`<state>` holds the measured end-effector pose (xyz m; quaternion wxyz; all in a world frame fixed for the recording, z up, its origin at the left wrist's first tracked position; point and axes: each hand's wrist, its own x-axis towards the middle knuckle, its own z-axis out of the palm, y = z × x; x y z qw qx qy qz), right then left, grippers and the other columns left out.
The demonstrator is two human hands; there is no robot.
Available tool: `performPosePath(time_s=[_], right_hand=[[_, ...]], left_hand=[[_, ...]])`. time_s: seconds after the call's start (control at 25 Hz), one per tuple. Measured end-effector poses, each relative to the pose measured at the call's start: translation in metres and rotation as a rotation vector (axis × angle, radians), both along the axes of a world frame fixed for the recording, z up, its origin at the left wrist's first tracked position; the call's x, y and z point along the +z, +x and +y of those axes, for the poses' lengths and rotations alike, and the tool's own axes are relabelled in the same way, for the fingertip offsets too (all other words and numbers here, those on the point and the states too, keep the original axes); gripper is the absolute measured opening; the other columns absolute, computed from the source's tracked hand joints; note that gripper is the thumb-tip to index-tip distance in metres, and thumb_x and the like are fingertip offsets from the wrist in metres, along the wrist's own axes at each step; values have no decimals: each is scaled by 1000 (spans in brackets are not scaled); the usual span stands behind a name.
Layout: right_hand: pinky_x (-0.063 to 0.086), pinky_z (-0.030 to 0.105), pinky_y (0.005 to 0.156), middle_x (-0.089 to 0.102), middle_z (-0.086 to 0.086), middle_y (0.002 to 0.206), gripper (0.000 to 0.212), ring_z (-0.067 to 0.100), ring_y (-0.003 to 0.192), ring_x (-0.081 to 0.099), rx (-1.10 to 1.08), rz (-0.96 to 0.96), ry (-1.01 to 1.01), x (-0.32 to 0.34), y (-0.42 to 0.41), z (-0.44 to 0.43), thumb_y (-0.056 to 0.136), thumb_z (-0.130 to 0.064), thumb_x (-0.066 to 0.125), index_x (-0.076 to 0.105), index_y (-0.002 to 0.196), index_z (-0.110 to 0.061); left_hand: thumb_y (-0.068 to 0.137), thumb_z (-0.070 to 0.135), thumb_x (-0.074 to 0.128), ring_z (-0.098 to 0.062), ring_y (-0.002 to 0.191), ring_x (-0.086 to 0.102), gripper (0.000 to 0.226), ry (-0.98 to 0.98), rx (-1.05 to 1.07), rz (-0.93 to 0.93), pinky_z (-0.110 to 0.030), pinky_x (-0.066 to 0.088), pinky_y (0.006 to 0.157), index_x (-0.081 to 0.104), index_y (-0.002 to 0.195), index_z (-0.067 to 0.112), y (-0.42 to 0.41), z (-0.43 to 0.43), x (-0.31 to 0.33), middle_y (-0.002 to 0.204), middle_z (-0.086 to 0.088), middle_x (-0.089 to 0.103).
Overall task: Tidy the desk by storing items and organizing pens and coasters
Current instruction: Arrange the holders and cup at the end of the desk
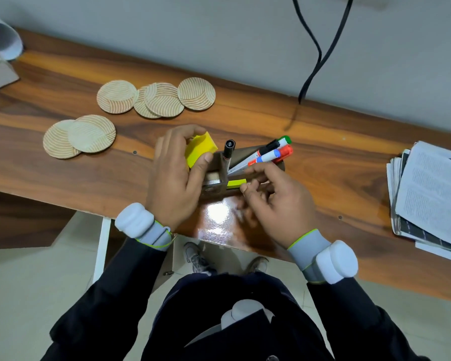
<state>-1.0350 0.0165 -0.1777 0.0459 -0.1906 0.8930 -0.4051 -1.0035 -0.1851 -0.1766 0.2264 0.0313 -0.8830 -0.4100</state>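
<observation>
Your left hand [175, 178] grasps a yellow note block [199, 149]: fingers curled over its far edge, thumb pressed on the near face. The block is held tilted, above the left end of the brown organizer [214, 191].

Your right hand [276, 204] hovers at the organizer's right front. The fingers are loosely curled and the thumb tip sits at the end of a yellow-green strip [236, 183] lying in the front compartment. Cannot tell whether the strip is pinched or only touched.

The organizer stands mid-desk [323, 157], near the front edge. One black pen [229, 151] is upright in the rear left slot. A bundle of markers [268, 153], with green, red, blue and black caps, leans right in the rear compartment.

Coasters are loose on the desk, left of the organizer. There is a far row of four [156, 99], the middle two overlapping, and a nearer overlapping pair [80, 136].

A stack of papers [432, 194] lies at the right end. A black cable [314, 61] hangs along the wall.
</observation>
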Motion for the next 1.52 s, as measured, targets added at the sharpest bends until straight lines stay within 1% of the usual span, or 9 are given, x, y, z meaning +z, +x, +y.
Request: performPosePath(time_s=[0.12,0.28,0.44,0.6,0.72,0.84,0.96,1.2,1.52], right_hand=[[51,38,61,60,-17,89,40,6,64,61,55,-11,-57,10,-3,7,88,-36,62,48,125,-34],[46,28,60,54,-21,86,56,3,67,56,132,89,-34,17,-5,21,87,-30,62,40,138,-38],[49,38,65,64,-12,96,37,14,72,59,172,75,-52,14,-7,29,89,-28,56,51,125,-34],[49,41,63,63,-8,83,24,18,72,61,90,83,-12,3,-14,42,91,-36,52,52,115,-36],[50,41,63,62,-10,81,19,14,70,59,-4,13,7,-9,-17,50,93,-34,50,51,111,-37],[51,44,63,68,-6,82,15,23,71,63,-24,-61,69,-21,-15,50,98,-28,47,46,111,-37],[50,43,61,69,0,78,20,31,70,62,-78,-57,131,-25,-11,39,98,-25,45,41,112,-38],[42,38,50,63,1,69,23,35,62,57,-122,63,329,-28,-10,21,97,-26,43,44,119,-26],[50,42,59,70,0,82,38,33,70,62,-188,-40,312,-32,3,7,95,-28,41,29,130,-39]], left_hand=[[95,24,58,-20,105,52,31,-29,-127,-19,-42,46,88,52,123,15,5,26,10,116,13,50],[96,28,57,-19,109,54,32,-39,-226,-65,-43,47,89,51,125,15,10,56,10,118,8,55],[97,31,54,-16,109,57,30,53,-239,-98,-45,49,87,49,123,19,13,65,10,116,11,55],[93,35,60,-18,107,59,36,86,-148,-91,-45,50,88,49,125,21,9,55,11,119,10,57],[83,40,67,-16,113,50,53,-58,-27,-111,-38,45,92,47,128,22,3,41,7,120,10,52],[69,51,74,-22,124,42,84,-285,-8,-291,-39,35,96,39,140,23,-6,32,-1,132,3,49],[62,52,79,-25,124,42,95,-429,-18,-321,-38,28,96,38,143,24,-15,28,-9,131,1,52],[66,46,76,-21,112,47,81,-569,-29,-258,-34,22,85,43,137,27,-23,23,-18,117,6,57],[70,43,72,-20,108,48,66,-580,-59,-209,-35,23,85,48,130,27,-28,18,-22,112,7,57]])
